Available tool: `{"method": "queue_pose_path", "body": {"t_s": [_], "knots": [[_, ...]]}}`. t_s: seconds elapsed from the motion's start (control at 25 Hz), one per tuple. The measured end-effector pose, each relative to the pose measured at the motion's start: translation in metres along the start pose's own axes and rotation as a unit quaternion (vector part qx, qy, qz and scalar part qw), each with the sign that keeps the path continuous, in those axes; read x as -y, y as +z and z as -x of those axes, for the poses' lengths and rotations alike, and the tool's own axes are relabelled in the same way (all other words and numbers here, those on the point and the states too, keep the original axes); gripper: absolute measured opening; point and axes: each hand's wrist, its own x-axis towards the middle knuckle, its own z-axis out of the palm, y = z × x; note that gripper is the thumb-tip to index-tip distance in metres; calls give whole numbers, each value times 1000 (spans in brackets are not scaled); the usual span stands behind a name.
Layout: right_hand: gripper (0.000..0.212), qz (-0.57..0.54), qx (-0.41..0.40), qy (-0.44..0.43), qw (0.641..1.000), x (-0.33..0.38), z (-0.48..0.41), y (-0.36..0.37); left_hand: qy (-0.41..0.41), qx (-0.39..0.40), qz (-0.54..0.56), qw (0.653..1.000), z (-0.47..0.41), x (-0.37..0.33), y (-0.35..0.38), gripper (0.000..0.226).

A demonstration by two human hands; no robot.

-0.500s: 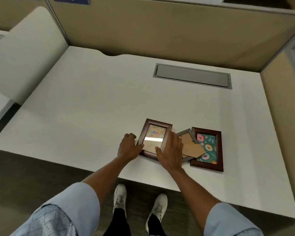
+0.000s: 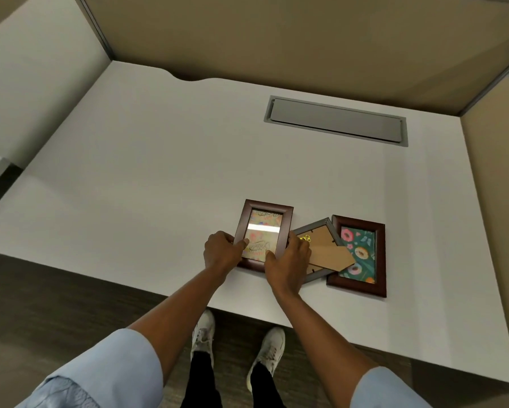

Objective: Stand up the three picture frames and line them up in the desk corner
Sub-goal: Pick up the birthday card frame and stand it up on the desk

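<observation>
Three picture frames lie near the front edge of the white desk point(image 2: 159, 178). A dark brown frame point(image 2: 263, 231) with a pastel picture lies face up on the left. My left hand point(image 2: 222, 251) grips its left edge and my right hand point(image 2: 288, 260) grips its right edge and lower corner. A grey frame point(image 2: 321, 248) lies face down beside it, cardboard back and stand showing, partly under my right hand. A second brown frame point(image 2: 362, 254) with a doughnut picture on green lies face up at the right, partly covered by the grey frame's stand.
A grey cable hatch point(image 2: 335, 120) is set into the desk at the back right. Beige partition walls point(image 2: 277, 33) close the desk at the back and right, meeting in the far right corner. A white side panel point(image 2: 35, 72) stands at the left.
Both hands have closed more firmly around the left brown frame, the left thumb now over its edge. The frame looks slightly straightened. The other two frames have not moved.
</observation>
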Motion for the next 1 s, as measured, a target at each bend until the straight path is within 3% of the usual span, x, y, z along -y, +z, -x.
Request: {"method": "queue_pose_path", "body": {"t_s": [0.08,0.24,0.44,0.64,0.72,0.84,1.0], "knots": [[74,-20,-1,23,1000,5,0,2,-10,-1,10,1000,1,-2,1,30],[74,-53,11,23,998,7,0,1,-33,-12,26,999,6,-4,0,38],[86,-57,21,33,998,9,-2,-3,-59,-3,41,997,5,-3,-4,33],[51,-200,42,100,974,11,-8,-14,-118,45,120,985,0,8,-13,36],[55,-274,64,118,952,14,-11,-21,-158,65,224,959,0,6,-12,29],[64,-335,78,103,934,22,-11,-28,-234,94,380,890,5,-5,-8,19],[50,-357,4,104,928,40,-13,-36,-276,154,500,806,25,-21,-1,15]]}}
